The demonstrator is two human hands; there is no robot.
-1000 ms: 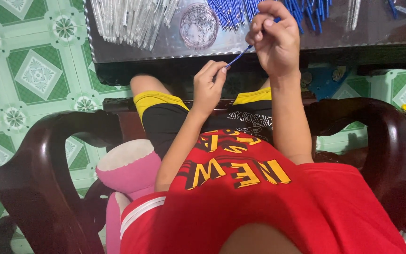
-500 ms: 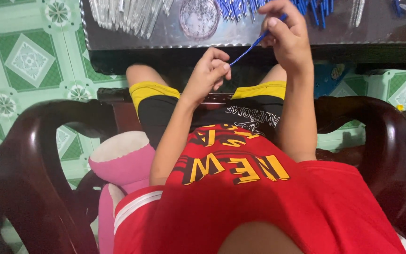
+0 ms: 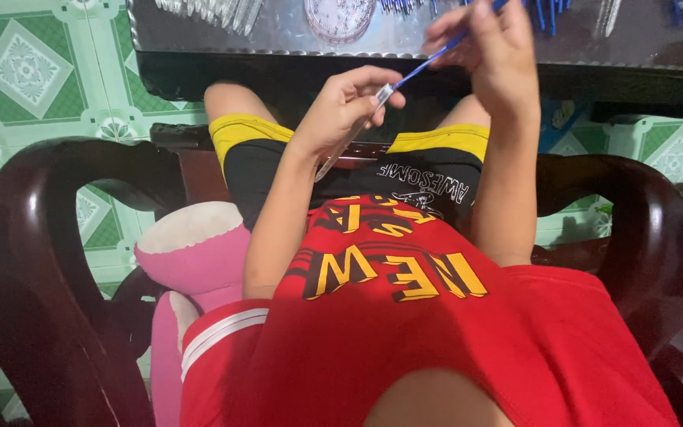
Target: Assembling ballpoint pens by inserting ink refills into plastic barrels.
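My left hand (image 3: 343, 107) grips a clear pen barrel (image 3: 351, 136) that slants down toward my lap. My right hand (image 3: 488, 51) pinches a thin blue ink refill (image 3: 428, 62), whose lower tip meets the top opening of the barrel. Both hands hover above my black and yellow shorts, just in front of the dark table edge (image 3: 278, 67). On the table behind them lie clear barrels (image 3: 211, 9), blue refills (image 3: 547, 8) and a round clear dish (image 3: 340, 17).
I sit in a dark wooden armchair with curved arms (image 3: 49, 237) on both sides. A pink and white plush cushion (image 3: 191, 253) is wedged at my left hip. Green patterned floor tiles (image 3: 33, 71) lie to the left.
Both hands have drawn back from the table toward my lap. The blue refill's tip has come to the mouth of the clear barrel.
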